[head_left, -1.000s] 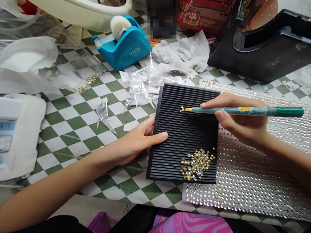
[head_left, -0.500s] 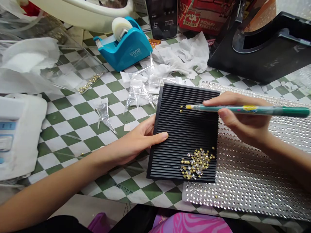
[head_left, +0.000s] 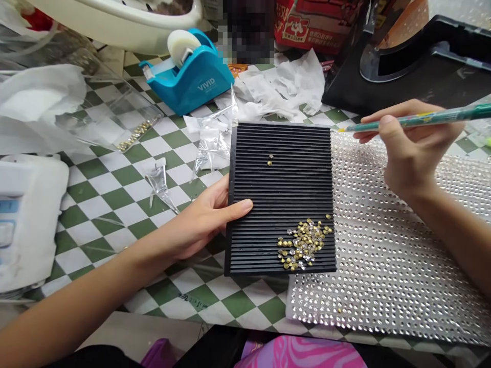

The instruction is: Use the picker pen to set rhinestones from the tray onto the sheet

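A black ridged tray (head_left: 284,189) is gripped at its left edge by my left hand (head_left: 209,217), the thumb lying on top and the fingers hidden beneath. Gold-backed and clear rhinestones (head_left: 305,243) lie heaped at the tray's lower right, and two loose ones sit near its upper middle. My right hand (head_left: 412,145) pinches a green pen-like stick (head_left: 418,120) with a yellow tip. That tip points left, just past the tray's upper right corner, over a sheet set with rows of rhinestones (head_left: 383,266). The sheet lies partly under the tray.
A blue tape dispenser (head_left: 192,76) stands at the back, near crumpled white tissue (head_left: 284,84) and clear plastic cones (head_left: 210,143). A clear box (head_left: 115,117) holds more rhinestones. A white device (head_left: 30,220) sits at left, a black holder (head_left: 406,66) at back right.
My right hand has drawn the stick away from the two loose stones, up and to the right, off the tray. The tray has shifted slightly left and up with my left hand.
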### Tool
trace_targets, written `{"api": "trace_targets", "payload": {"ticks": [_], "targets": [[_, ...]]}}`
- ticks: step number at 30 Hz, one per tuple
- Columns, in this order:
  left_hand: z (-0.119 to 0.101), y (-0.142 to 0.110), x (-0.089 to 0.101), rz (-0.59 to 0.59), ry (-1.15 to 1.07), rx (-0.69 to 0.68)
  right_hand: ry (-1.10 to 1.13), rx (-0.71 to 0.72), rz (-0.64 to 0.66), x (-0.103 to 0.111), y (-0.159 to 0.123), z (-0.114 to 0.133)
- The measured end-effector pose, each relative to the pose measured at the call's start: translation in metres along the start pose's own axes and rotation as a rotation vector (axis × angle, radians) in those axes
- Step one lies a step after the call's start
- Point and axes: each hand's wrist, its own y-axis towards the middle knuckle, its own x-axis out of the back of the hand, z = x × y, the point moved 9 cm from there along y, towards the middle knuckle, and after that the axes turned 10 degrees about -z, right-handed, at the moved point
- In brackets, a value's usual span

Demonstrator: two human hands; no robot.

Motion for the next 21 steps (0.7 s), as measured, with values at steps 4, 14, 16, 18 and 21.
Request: {"api": "trace_targets", "payload": {"ticks": [4, 14, 16, 18, 21], "targets": [[0.0, 0.001, 0.001, -0.008, 0.008, -0.001, 0.001, -0.012, -0.001, -0.001, -0.002, -0.001], [0.001, 0.0, 0.0, -0.003, 0.0, 0.006, 0.061, -0.004, 0.029, -0.003, -0.001, -0.001], [0.0, 0.0, 0.0, -0.005, -0.006, 0.005, 0.058, 0.004, 0.016, -0.003, 0.0, 0.0], [0.001, 0.0, -0.001, -0.002, -0.013, 0.011, 0.067, 0.024, -0.028, -0.001, 0.0, 0.004], [0.008, -0.001, -0.007, 0.023, -0.033, 0.046, 0.16, 0.073, -0.02, -0.003, -0.004, 0.023]]}}
